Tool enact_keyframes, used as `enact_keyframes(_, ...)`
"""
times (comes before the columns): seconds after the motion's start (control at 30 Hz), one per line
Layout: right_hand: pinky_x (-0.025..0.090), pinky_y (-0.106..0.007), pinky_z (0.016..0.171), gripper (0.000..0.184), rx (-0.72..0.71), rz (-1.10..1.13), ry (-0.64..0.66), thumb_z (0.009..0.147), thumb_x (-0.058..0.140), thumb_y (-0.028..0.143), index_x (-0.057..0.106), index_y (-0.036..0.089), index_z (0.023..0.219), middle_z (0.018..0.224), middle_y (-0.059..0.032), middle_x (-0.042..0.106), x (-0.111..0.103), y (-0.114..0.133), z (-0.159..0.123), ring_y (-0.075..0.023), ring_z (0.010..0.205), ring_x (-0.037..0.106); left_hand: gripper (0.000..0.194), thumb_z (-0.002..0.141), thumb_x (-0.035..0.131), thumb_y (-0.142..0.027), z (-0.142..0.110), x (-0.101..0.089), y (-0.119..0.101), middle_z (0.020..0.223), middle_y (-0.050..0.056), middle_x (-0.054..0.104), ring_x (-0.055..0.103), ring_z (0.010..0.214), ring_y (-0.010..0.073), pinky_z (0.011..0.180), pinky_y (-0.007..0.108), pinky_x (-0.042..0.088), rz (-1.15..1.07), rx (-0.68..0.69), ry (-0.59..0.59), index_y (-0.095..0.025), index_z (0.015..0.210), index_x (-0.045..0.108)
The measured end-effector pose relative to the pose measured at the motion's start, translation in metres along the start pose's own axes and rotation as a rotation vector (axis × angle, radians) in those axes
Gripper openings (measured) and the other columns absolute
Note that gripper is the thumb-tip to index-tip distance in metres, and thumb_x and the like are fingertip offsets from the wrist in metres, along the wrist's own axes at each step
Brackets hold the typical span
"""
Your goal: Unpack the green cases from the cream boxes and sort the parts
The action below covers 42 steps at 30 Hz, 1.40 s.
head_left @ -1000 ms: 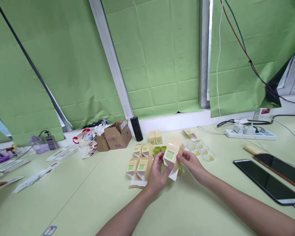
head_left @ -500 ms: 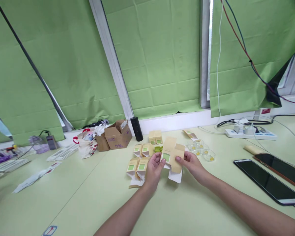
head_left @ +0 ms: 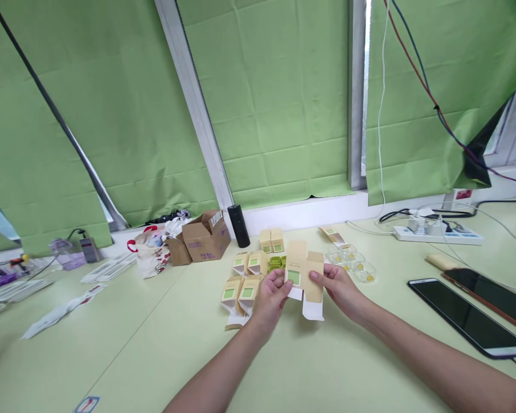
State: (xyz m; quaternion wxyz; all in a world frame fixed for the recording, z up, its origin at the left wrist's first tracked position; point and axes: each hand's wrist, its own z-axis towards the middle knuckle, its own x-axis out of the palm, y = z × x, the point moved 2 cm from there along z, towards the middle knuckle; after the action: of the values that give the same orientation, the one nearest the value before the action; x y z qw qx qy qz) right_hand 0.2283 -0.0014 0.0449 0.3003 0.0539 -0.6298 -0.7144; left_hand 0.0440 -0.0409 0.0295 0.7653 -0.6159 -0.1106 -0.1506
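Observation:
Between my two hands is a kraft-coloured folding carton (head_left: 303, 274) with a green window and white inner flaps, held above the table. My left hand (head_left: 270, 295) pinches its left edge, thumb by the green window. On the right edge, my right hand (head_left: 341, 289) grips it with the thumb on the front. Several similar cartons (head_left: 248, 287) stand left of my left hand, with white flaps open at the front ones. Small green containers (head_left: 276, 261) sit just behind the held carton. Clear plastic cups (head_left: 356, 265) with yellow bits lie beyond my right hand.
Two cartons (head_left: 272, 240) stand at the back, near a black cylinder (head_left: 238, 226) and a brown cardboard box (head_left: 207, 235). A flat carton (head_left: 333, 236) lies behind the cups. Phones (head_left: 468, 315) and a power strip (head_left: 438, 234) occupy the right. A person's fingertip shows at the far left.
The held carton has shifted slightly right and turned more squarely toward me, its lower flaps now hanging apart. Both hands keep their hold.

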Motion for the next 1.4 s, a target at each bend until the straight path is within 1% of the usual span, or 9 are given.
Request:
enact_keyframes(0.23,0.058,-0.044,0.087,0.049,-0.090,-0.008,-0.041,0.072,0.086,0.062,0.080,0.023,0.102,0.107,-0.0103,0.081,0.000,0.000,-0.001,-0.0309,0.096,0.074,0.042,0.080,0.086,-0.045,-0.003,0.002,-0.010,0.103,0.010,0.077,0.073,0.095,0.0228,0.087,0.034,0.056,0.146,0.171,-0.012,-0.018,0.106,0.066)
enact_keyframes(0.37,0.056,-0.044,0.092,0.041,-0.270,-0.184,-0.114,0.076,0.083,0.058,0.079,0.023,0.096,0.105,-0.0103,0.078,-0.004,-0.001,0.001,-0.0308,0.102,0.070,0.032,0.084,0.082,-0.042,-0.008,0.000,-0.016,0.094,0.008,0.075,0.072,0.090,0.0210,0.084,0.032,0.056,0.341,0.334,-0.058,-0.018,0.098,0.067)
enact_keyframes(0.43,0.053,-0.045,0.097,0.032,-0.410,-0.291,-0.186,0.079,0.082,0.051,0.078,0.024,0.095,0.107,-0.0098,0.075,-0.005,0.001,0.000,-0.0304,0.108,0.066,0.024,0.089,0.078,-0.037,-0.013,0.001,-0.019,0.096,0.009,0.075,0.072,0.094,0.0221,0.085,0.034,0.058,0.465,0.471,-0.076,-0.018,0.098,0.068)
enact_keyframes(0.53,0.049,-0.045,0.101,0.026,-0.543,-0.432,-0.293,0.078,0.080,0.035,0.075,0.027,0.102,0.113,-0.0087,0.070,-0.009,0.003,-0.002,-0.0302,0.116,0.061,0.006,0.095,0.068,-0.024,-0.019,0.004,-0.025,0.106,0.010,0.076,0.072,0.102,0.0237,0.090,0.040,0.059,0.681,0.773,-0.061,-0.020,0.100,0.069)
enact_keyframes(0.63,0.048,-0.043,0.099,0.043,-0.577,-0.511,-0.312,0.071,0.080,0.026,0.072,0.028,0.113,0.117,-0.0079,0.065,-0.013,0.001,-0.004,-0.0300,0.116,0.060,0.020,0.096,0.061,-0.007,-0.023,0.008,-0.031,0.113,0.010,0.075,0.071,0.107,0.0235,0.090,0.044,0.059,0.891,1.065,-0.021,-0.023,0.104,0.069)
enact_keyframes(0.73,0.049,-0.041,0.096,0.054,-0.538,-0.523,-0.310,0.065,0.081,0.024,0.069,0.028,0.118,0.118,-0.0078,0.063,-0.018,-0.006,-0.001,-0.0303,0.112,0.061,0.033,0.091,0.060,0.001,-0.024,0.009,-0.036,0.116,0.009,0.074,0.068,0.108,0.0235,0.087,0.045,0.058,1.031,1.216,-0.045,-0.026,0.109,0.069)
enact_keyframes(1.0,0.049,-0.043,0.095,0.051,-0.394,-0.512,-0.351,0.064,0.083,0.030,0.072,0.026,0.114,0.118,-0.0080,0.064,-0.028,-0.019,0.010,-0.0311,0.111,0.062,0.040,0.084,0.062,0.005,-0.030,0.013,-0.045,0.102,0.006,0.076,0.057,0.098,0.0240,0.083,0.044,0.050,1.354,1.368,-0.180,-0.028,0.105,0.071)
enact_keyframes(1.17,0.050,-0.044,0.096,0.050,-0.395,-0.518,-0.360,0.063,0.083,0.030,0.073,0.026,0.111,0.116,-0.0081,0.067,-0.030,-0.021,0.013,-0.0311,0.111,0.063,0.038,0.084,0.061,0.004,-0.031,0.017,-0.047,0.091,0.004,0.075,0.055,0.092,0.0227,0.082,0.041,0.046,1.425,1.378,-0.142,-0.027,0.103,0.071)
enact_keyframes(1.4,0.051,-0.044,0.096,0.047,-0.391,-0.507,-0.357,0.064,0.082,0.030,0.074,0.027,0.111,0.116,-0.0082,0.067,-0.032,-0.026,0.014,-0.0317,0.111,0.064,0.036,0.085,0.058,0.005,-0.026,0.013,-0.043,0.091,0.003,0.074,0.058,0.093,0.0225,0.082,0.041,0.045,1.452,1.313,-0.118,-0.026,0.098,0.070)
